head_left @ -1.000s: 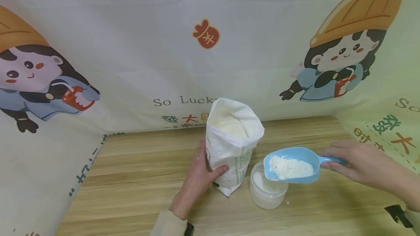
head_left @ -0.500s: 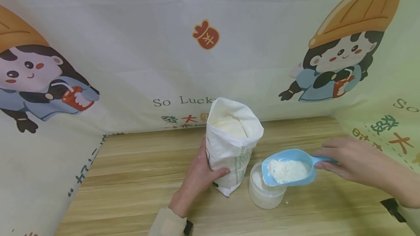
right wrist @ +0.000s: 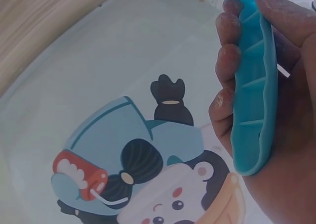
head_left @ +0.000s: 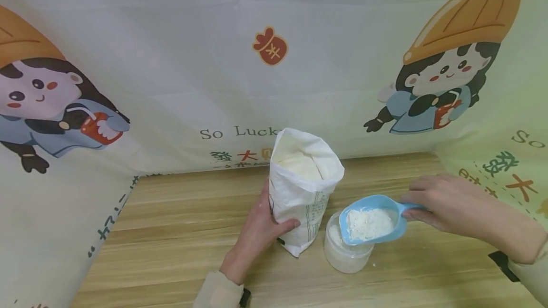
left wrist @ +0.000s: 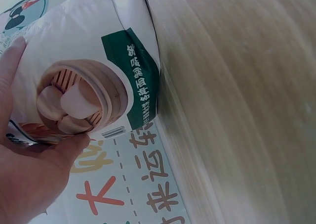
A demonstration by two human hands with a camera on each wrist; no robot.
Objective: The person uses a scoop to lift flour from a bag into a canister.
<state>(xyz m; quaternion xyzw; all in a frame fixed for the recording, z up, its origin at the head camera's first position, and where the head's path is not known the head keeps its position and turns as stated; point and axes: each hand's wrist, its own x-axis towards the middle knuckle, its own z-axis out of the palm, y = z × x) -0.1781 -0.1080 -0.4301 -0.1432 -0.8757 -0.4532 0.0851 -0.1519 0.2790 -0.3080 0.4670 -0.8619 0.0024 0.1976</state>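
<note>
My left hand [head_left: 262, 222] grips the side of a white flour bag [head_left: 295, 203], its thumb across the front. The bag stands upright with its top open and pale flour [head_left: 301, 164] inside. In the left wrist view the bag [left wrist: 59, 46] shows a printed steamer of buns. My right hand [head_left: 445, 203] holds a blue scoop [head_left: 400, 227] by its handle, fingers curled round it. White flour [head_left: 370, 224] lies in the scoop, which overlaps a clear round tub [head_left: 348, 260] in the head view. Some white powder shows inside the tub. The right wrist view shows the ribbed scoop handle [right wrist: 253, 95].
The wooden table [head_left: 171, 232] runs back to a printed cloth [head_left: 192, 61] hung behind and along both sides. The tub stands close to the right of the bag. A small white speck lies on the table beside the tub.
My right hand has moved slightly left with the flour-filled scoop, bringing it further over the tub. The left hand and the bag have stayed in place.
</note>
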